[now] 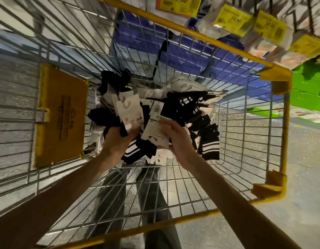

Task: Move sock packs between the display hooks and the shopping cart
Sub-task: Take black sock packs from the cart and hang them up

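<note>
Your two bare forearms reach down into the cart (285, 123), over its near yellow rim. Your left hand (117, 139) has its fingers curled round a white-card pack (127, 110): a pale header card with a hook cut-out and red print, with black socks striped white hanging below your palm. Your right hand (175, 139) grips a barcode pack (155, 128), thumb on top of its white card and fingers wrapped underneath. The two packs touch each other between your hands, just above the pile (191, 105).

The pile lies on the cart floor, a tangle of black socks with white stripes, white socks and loose cards. You cannot count the packs in it, since they overlap and blur together. How many pairs each held pack contains is hidden too.

A yellow plate (62, 114) sits on the cart's left wall, its print too faint to read. Beyond the far wall are blue boxes (182, 51), blurred. Above them hang one orange tag (179, 4) and at least three yellow tags (232, 20), with hanging packs cut off at the top edge.
</note>
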